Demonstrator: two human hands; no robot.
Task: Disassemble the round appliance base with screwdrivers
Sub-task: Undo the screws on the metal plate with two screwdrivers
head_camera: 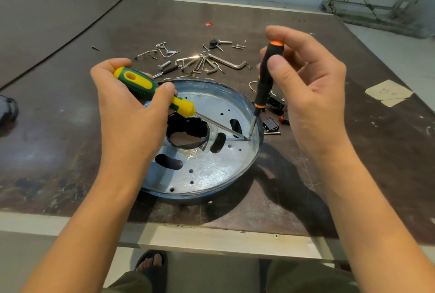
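Note:
The round metal appliance base (211, 170) lies on the dark table, a shallow galvanised dish with a central hole and several slots. My left hand (127, 113) grips a green-and-yellow screwdriver (150, 89), its shaft slanting down to the right inside the dish. My right hand (306, 85) holds a slim black-and-orange screwdriver (264, 76) nearly upright. Both tips meet at one spot near the dish's right inner wall, around the same small point.
Loose screws, bolts and several hex keys (204, 61) lie scattered behind the base. Small black electrical parts (274, 113) sit to its right. A taped paper patch (388, 92) is at far right, a dark object (8, 110) at the left edge. The table's front edge (211, 238) is close.

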